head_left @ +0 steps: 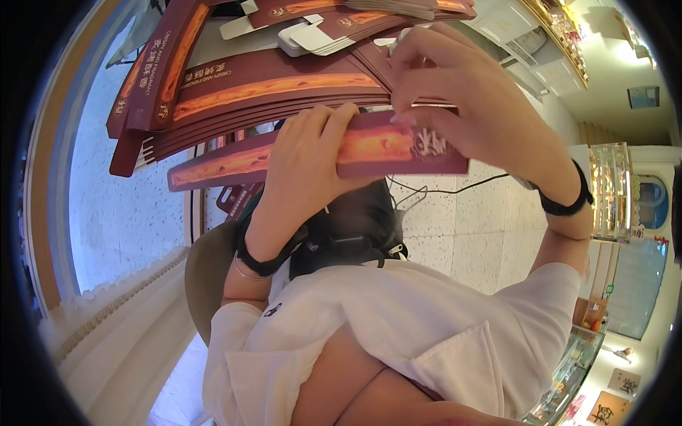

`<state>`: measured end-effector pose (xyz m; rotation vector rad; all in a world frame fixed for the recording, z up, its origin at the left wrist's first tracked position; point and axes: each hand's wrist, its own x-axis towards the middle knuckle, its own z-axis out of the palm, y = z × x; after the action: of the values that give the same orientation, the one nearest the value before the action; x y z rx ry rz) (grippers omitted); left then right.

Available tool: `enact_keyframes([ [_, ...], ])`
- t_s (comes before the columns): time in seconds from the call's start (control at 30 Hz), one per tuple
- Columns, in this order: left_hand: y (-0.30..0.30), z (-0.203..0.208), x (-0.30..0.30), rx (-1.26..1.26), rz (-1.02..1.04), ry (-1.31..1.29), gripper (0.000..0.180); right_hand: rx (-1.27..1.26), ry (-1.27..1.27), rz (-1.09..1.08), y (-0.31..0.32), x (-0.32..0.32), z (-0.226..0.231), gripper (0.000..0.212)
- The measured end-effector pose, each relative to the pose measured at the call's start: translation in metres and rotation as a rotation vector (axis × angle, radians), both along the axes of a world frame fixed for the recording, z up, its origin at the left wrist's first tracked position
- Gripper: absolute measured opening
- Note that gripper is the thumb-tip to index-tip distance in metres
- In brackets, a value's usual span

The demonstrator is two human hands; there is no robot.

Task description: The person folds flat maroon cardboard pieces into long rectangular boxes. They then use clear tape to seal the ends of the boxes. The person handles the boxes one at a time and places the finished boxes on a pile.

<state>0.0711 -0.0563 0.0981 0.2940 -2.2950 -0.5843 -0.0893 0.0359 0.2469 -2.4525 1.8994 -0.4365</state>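
Note:
A long, narrow maroon carton (376,145) with an orange food picture lies across in front of me, slightly tilted up to the right. My left hand (302,145) is closed around its middle, fingers over the far edge. At its right end is my right hand (455,89), fingers bent and pressed together by the far edge; the fingertips are slightly blurred and partly hidden. Just beyond lies a stack of flat maroon cartons (277,78) of the same print. A formed carton (170,64) stands at the stack's left.
More flattened cartons (334,28) with white flaps lie at the far side. A black bag (348,238) sits at my lap, and a dark cable (455,190) runs over the tiled floor (469,241). Lit display shelves (611,192) stand to the right; a white curtain (121,334) hangs at left.

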Motion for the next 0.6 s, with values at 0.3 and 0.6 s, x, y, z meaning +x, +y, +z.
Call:
enact_keyframes([
  [0.3,-0.02,0.0,0.003,0.056,0.253,0.028,0.073,-0.734,-0.887,-0.137,0.046,-0.005,-0.024,0.074],
  [0.6,0.004,-0.005,0.022,0.299,0.368,0.244,0.088,-0.511,-1.615,-0.012,-0.035,0.063,-0.07,0.097],
])
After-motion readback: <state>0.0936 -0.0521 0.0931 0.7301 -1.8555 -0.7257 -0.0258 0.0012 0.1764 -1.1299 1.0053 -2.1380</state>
